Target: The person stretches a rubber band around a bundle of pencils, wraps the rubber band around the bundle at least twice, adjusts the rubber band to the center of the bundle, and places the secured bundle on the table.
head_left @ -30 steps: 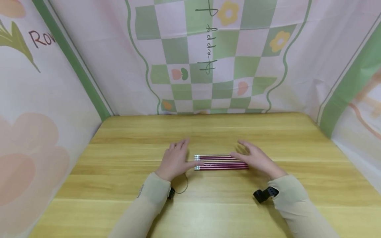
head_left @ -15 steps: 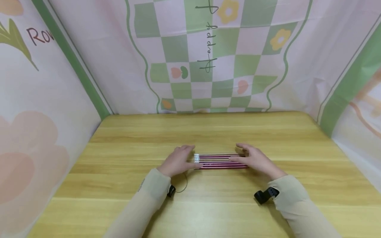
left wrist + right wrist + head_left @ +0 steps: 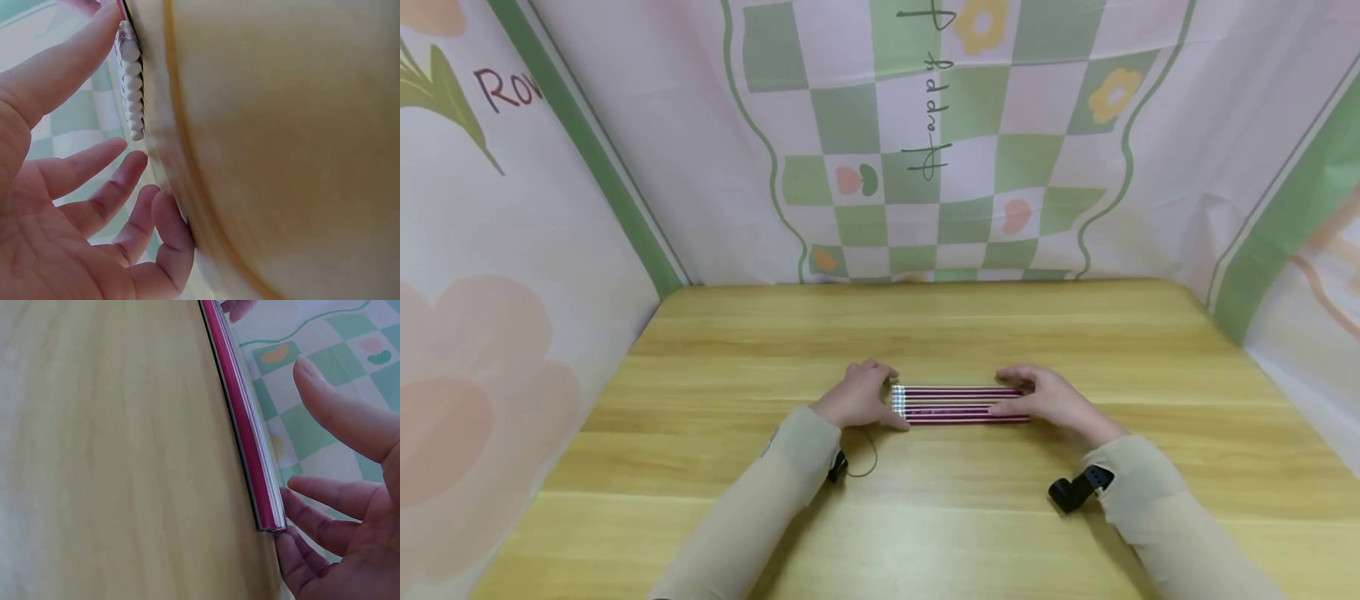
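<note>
Several dark-red and white striped pencils (image 3: 951, 406) lie side by side in a flat row on the table, white eraser ends (image 3: 132, 82) to the left. My left hand (image 3: 859, 398) spans that end, its thumb along the near pencil and its bent fingers just beyond the far one. In the left wrist view a small gap shows between these fingers and the erasers. Around the other end is my right hand (image 3: 1054, 402). Its thumb (image 3: 337, 415) is raised apart from the pencils, while its fingers are close to or touching their ends.
The wooden table (image 3: 925, 508) extends around both hands. A patterned cloth (image 3: 917, 200) hangs behind its far edge, with more cloth at the left and right sides. Black wrist cameras (image 3: 1078, 489) sit under the sleeves, and a thin cable loops by the left one.
My left hand has come closer around the eraser ends, fingers bending toward the far side and thumb dropping to the near edge. The right fingers have closed in slightly. The pencils stay in place.
</note>
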{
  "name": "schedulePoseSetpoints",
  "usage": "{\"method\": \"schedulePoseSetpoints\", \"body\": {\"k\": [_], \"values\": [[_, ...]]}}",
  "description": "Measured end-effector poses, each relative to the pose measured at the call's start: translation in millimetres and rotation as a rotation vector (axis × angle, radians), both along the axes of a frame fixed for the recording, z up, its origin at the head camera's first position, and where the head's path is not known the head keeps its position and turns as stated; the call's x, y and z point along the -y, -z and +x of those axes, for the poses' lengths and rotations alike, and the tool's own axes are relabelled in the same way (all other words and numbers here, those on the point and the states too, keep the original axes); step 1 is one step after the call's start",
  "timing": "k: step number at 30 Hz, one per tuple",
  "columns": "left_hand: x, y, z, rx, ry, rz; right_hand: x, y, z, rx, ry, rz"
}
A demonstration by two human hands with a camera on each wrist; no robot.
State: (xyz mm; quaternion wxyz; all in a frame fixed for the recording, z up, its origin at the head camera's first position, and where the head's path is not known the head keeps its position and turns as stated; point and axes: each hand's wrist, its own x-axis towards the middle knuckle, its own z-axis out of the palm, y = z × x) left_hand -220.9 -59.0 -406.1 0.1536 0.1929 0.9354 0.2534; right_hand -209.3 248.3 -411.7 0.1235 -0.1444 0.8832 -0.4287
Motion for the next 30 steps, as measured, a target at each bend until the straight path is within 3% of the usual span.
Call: {"method": "schedulePoseSetpoints", "body": {"k": [7,14,21,30], "values": [[-0.2,-3.7,-1.5,0.017,-0.007,-0.001,-3,6.6,-4.5,0.001,-0.028,-0.004],[-0.3,-3.9,-1.0,0.013,0.024,0.011,-4,10.5,-5.9,-0.012,-0.051,-0.010],[1.1,-2.3,-1.8,-0.002,0.035,0.001,-4,11.2,-5.1,-0.035,-0.050,0.065],[0.8,-0.1,-4.2,0.010,0.043,-0.007,-4,12.5,-7.7,-0.072,-0.052,0.077]]}}
